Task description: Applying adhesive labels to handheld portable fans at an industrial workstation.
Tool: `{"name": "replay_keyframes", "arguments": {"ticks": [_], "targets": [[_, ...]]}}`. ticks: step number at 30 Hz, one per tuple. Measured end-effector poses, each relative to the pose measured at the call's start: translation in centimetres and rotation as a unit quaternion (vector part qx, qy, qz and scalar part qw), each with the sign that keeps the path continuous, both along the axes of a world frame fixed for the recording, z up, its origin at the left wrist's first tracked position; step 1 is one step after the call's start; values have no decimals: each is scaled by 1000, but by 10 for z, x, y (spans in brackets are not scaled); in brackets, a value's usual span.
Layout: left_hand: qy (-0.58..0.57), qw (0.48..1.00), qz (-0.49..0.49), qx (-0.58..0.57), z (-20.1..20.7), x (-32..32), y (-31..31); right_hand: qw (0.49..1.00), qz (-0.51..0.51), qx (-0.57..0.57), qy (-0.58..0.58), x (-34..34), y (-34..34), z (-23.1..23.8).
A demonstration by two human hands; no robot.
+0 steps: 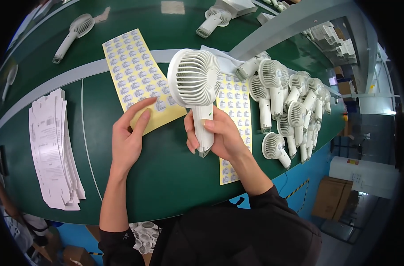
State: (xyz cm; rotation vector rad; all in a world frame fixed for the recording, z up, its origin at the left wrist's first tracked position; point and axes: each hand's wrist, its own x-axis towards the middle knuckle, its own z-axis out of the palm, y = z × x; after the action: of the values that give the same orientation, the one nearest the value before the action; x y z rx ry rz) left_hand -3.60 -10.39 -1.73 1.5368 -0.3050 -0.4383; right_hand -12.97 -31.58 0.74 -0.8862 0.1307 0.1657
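My right hand [226, 135] is wrapped round the handle of a white handheld fan [195, 80], held with its round grille up and its handle pointing down toward me. The thumb lies across the front of the handle. My left hand [127, 142] rests at the lower part of a yellow-backed label sheet [137, 71] with rows of small printed labels. Its index fingertip touches the sheet beside a label, and the thumb is a little apart from it; no peeled label shows between them. A second label sheet [235, 106] lies partly behind my right hand and wrist.
Several white handheld fans [296, 114] are crowded together at the right of the green table [166, 177]. A stack of flat white cartons [51, 150] lies at the left. Two more fans [81, 26] [215, 20] lie across the grey rail, beside a grey frame post [273, 33].
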Motion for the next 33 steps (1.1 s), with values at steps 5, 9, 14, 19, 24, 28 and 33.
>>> {"name": "replay_keyframes", "arguments": {"ticks": [5, 9, 14, 19, 24, 28, 33], "targets": [[32, 996, -18, -80, -3, -4, 2, 994, 48, 95, 8, 0, 10, -3], [82, 987, -102, -94, -2, -13, 5, 991, 109, 50, 59, 0, 26, -6], [181, 970, -138, -89, 4, -17, 4, 976, 187, -86, 75, 3, 43, -11], [166, 969, -168, -67, 8, -18, 1, 973, 198, -25, 111, 3, 35, -17], [136, 975, -173, -39, 6, -19, 1, 969, 215, 22, 117, 0, 33, -21], [126, 974, -181, -43, 4, -15, 4, 977, 190, -5, 94, 0, 40, -19], [131, 978, -138, -84, 2, -18, 1, 981, 166, -31, 90, 1, 40, -13]]}}
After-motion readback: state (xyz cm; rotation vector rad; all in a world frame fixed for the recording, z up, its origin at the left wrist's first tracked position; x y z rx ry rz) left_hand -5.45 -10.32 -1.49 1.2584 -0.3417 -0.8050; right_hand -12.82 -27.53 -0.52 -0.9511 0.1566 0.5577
